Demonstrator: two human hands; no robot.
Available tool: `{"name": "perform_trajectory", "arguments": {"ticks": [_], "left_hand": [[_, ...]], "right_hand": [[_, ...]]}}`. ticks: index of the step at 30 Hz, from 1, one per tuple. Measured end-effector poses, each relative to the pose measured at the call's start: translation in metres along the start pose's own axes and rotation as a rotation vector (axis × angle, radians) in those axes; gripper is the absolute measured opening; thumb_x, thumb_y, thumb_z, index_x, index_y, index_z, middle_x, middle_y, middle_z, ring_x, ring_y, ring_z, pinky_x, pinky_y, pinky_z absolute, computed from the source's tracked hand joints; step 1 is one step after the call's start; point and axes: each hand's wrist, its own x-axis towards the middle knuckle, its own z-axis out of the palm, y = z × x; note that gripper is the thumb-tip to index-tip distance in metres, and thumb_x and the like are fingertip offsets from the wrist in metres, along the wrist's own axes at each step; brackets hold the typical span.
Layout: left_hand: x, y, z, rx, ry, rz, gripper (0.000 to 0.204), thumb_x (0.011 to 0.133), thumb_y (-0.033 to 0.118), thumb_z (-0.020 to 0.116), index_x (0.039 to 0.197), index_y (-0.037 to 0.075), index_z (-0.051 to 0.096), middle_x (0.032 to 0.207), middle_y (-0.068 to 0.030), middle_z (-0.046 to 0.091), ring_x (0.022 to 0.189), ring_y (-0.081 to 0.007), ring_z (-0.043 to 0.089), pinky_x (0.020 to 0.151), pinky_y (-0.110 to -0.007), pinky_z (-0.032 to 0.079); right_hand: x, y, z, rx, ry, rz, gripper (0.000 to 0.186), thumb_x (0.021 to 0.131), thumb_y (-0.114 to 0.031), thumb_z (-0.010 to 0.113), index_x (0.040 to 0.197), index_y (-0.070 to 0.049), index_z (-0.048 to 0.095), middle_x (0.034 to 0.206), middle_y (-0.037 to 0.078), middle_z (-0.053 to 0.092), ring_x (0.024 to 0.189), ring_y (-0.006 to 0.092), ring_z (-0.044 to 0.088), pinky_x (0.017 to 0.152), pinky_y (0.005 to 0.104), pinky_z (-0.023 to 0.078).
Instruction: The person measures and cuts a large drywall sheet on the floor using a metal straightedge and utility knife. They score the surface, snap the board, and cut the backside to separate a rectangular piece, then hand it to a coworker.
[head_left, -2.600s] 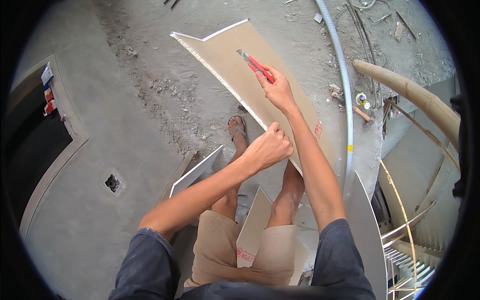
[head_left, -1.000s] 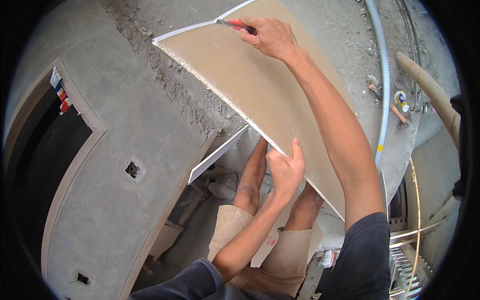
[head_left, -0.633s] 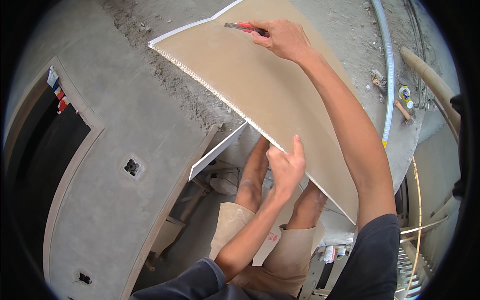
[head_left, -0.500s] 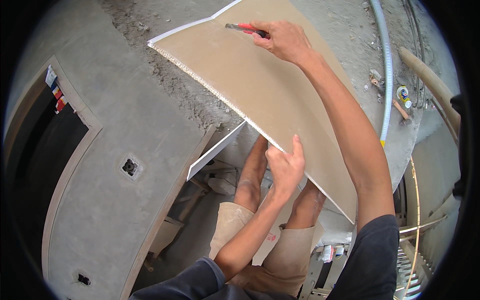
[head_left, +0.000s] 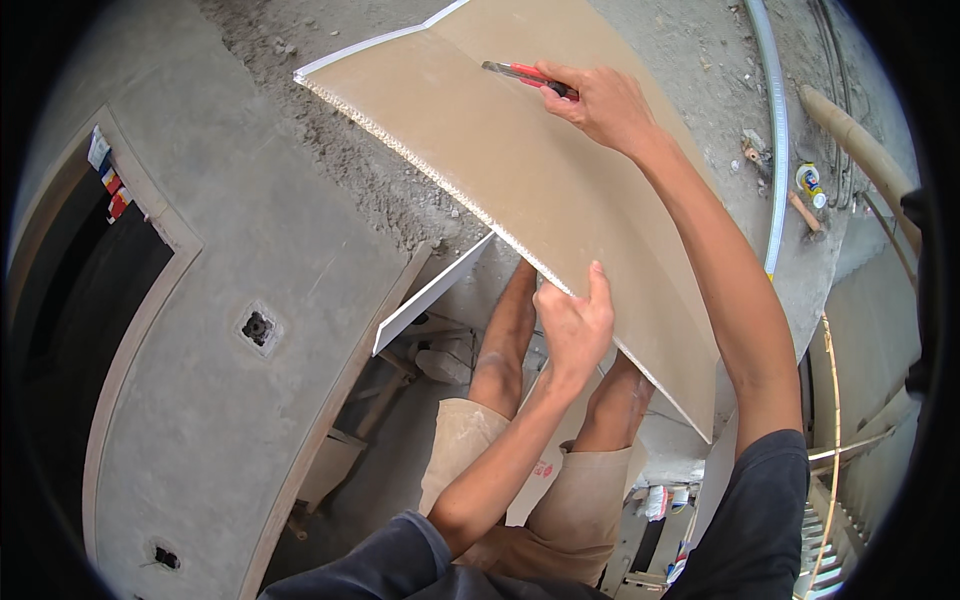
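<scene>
A large drywall sheet (head_left: 480,150), brown on its upper face, slants across the middle of the view, with a rough white edge on its near left side. A faint crease runs along it, and the sheet bends there. My left hand (head_left: 575,325) grips that near edge, thumb lying on the brown face and fingers curled beneath, out of sight. Farther off, my right hand (head_left: 605,105) is closed around a red and black utility knife (head_left: 530,76). Its blade points left over the brown face by the crease; whether the tip touches cannot be made out.
At the left stands a grey plastered wall (head_left: 270,210) with a framed opening. A narrow white strip (head_left: 430,295) sticks out beneath the sheet. To the right lie a pale blue tape measure (head_left: 778,130), a hammer (head_left: 805,212) and a bamboo pole (head_left: 850,140).
My right hand and the knife have moved right and a little nearer along the sheet. My left hand keeps its hold on the edge with hardly any shift.
</scene>
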Motion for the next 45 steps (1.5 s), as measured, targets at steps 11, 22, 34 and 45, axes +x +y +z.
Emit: {"name": "perform_trajectory", "arguments": {"ticks": [11,22,34,45], "left_hand": [[-0.003,0.002,0.000,-0.008,-0.022,-0.031,0.019,0.098,0.000,0.066,0.108,-0.016,0.068,0.100,-0.0193,0.077,0.091,-0.0235,0.073,0.083,-0.038,0.056],[-0.002,-0.002,0.000,0.049,-0.007,-0.007,0.018,0.098,-0.001,0.065,0.109,-0.016,0.069,0.102,-0.0165,0.076,0.092,-0.0209,0.071,0.084,-0.037,0.056],[0.000,0.013,0.000,0.050,0.008,0.034,0.021,0.100,0.004,0.067,0.110,-0.015,0.069,0.106,-0.0180,0.075,0.094,-0.0195,0.070,0.086,-0.036,0.055],[0.064,0.110,-0.027,0.103,0.062,0.288,0.018,0.095,0.005,0.069,0.095,-0.013,0.069,0.082,-0.0118,0.071,0.073,-0.0151,0.065,0.069,-0.034,0.053]], "right_hand": [[-0.067,0.013,-0.016,0.035,-0.101,0.176,0.041,0.097,-0.034,0.072,0.133,-0.016,0.075,0.079,0.013,0.074,0.063,0.0278,0.066,0.063,0.0402,0.051],[-0.130,0.028,-0.038,-0.003,-0.174,0.204,0.039,0.096,-0.031,0.072,0.131,-0.014,0.075,0.075,0.015,0.071,0.062,0.0307,0.065,0.060,0.0412,0.051],[-0.202,0.032,-0.062,-0.082,-0.130,0.231,0.036,0.096,-0.028,0.073,0.131,-0.018,0.076,0.075,0.009,0.074,0.059,0.0269,0.066,0.058,0.0401,0.051],[-0.120,-0.010,-0.070,-0.008,0.162,0.251,0.039,0.098,-0.036,0.071,0.130,-0.014,0.075,0.081,0.012,0.075,0.066,0.0263,0.071,0.064,0.0388,0.055]]}}
